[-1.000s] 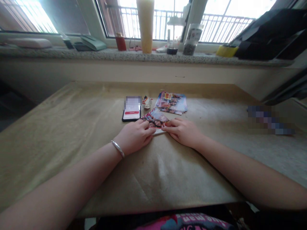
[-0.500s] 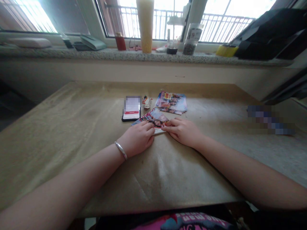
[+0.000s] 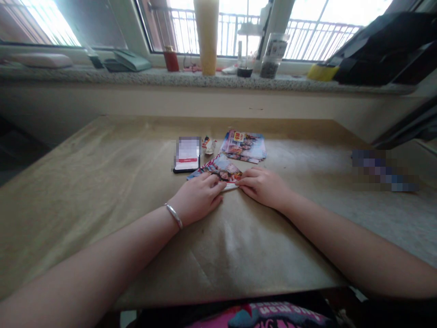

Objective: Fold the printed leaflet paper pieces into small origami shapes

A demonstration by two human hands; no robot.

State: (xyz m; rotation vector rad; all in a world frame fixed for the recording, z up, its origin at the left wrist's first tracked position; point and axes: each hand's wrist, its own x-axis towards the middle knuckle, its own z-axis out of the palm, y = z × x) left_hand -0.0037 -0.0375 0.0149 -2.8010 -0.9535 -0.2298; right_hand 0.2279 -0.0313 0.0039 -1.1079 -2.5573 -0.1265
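A colourful printed paper flyer [image 3: 225,173], folded to a pointed shape with a white strip along its near edge, lies on the table between my hands. My left hand [image 3: 201,196], with a silver bangle at the wrist, holds its left and near side, bent fingers over the paper and the thumb close to the near edge. At the right corner, my right hand [image 3: 259,186] pinches the paper between thumb and fingers. Just beyond lies a stack of similar flyers [image 3: 246,146]. The fingers hide parts of the folded flyer.
A phone [image 3: 187,155] with a lit, blurred screen and a small crumpled wrapper [image 3: 209,145] lie behind my left hand. A blurred bluish object [image 3: 384,171] is on the table's right. Bottles and jars line the granite windowsill [image 3: 164,78] at the back.
My right hand has slid slightly right along the near edge to the flyer's corner. My left fingertips have shifted a little right, and more of the white strip shows.
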